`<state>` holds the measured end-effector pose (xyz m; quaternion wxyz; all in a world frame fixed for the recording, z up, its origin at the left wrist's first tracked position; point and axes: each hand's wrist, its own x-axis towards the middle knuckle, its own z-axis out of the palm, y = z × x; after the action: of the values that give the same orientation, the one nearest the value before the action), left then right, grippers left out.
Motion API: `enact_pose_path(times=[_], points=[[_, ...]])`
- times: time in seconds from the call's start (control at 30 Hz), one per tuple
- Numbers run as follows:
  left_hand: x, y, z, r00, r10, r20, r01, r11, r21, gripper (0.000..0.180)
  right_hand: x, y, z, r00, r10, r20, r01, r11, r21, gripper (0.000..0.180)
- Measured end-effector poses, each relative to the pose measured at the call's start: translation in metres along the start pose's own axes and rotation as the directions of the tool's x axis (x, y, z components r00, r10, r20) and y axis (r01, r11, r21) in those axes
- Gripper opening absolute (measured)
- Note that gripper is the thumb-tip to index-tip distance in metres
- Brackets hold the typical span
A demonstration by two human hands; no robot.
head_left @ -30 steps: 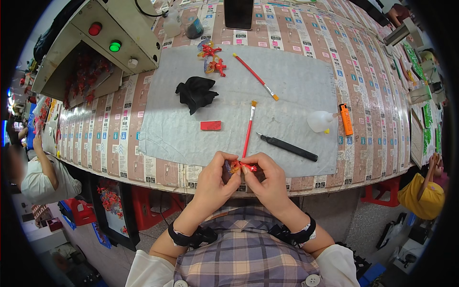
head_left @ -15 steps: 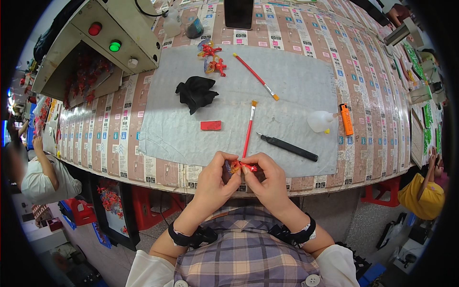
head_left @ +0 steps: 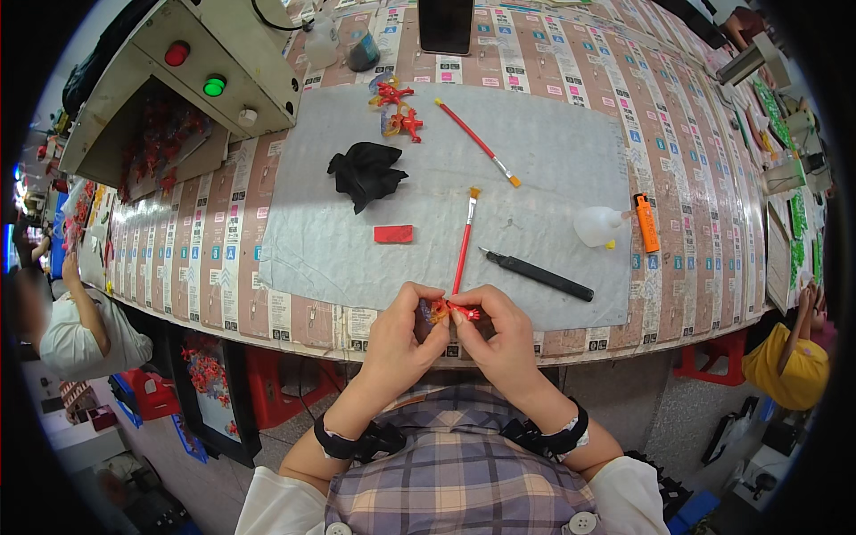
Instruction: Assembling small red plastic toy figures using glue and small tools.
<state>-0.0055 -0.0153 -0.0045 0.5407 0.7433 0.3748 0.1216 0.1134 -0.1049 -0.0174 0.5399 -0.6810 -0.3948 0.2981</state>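
At the near edge of the table, my left hand (head_left: 407, 333) and my right hand (head_left: 493, 332) pinch a small red figurine (head_left: 467, 312) between thumbs and fingers. Yellowish and clear parts of it show beside my left fingers; the rest is hidden by my hands. A red-handled brush (head_left: 465, 242) lies just beyond my fingertips, bristles pointing away. To its right rests a black craft knife (head_left: 544, 277) with its blade toward the brush. On the left are a red block (head_left: 393, 234) and a crumpled black cloth (head_left: 365, 174).
Two similar figurines (head_left: 403, 123) and a second brush (head_left: 478, 143) lie farther back on the grey sheet (head_left: 535, 134). A white squeeze bottle (head_left: 597, 226) and orange lighter (head_left: 646, 223) are at right. A metal box with lights (head_left: 214, 62) stands at left. Co-workers sit on both sides.
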Motion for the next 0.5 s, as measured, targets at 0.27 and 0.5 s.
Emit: enact_pose_path(times=[0.27, 0.5], points=[[-0.0002, -0.0013, 0.0008, 1.0, -0.004, -0.004, 0.004, 1.0, 0.008, 0.024, 0.0004, -0.0012, -0.0008, 1.0, 0.002, 0.004, -0.002, 1.0, -0.013, 0.014], [-0.0002, 0.0011, 0.0004, 1.0, -0.005, -0.002, 0.005, 1.0, -0.002, 0.024, 0.0005, -0.0013, -0.001, 1.0, -0.006, 0.003, 0.006, 1.0, -0.023, 0.014]])
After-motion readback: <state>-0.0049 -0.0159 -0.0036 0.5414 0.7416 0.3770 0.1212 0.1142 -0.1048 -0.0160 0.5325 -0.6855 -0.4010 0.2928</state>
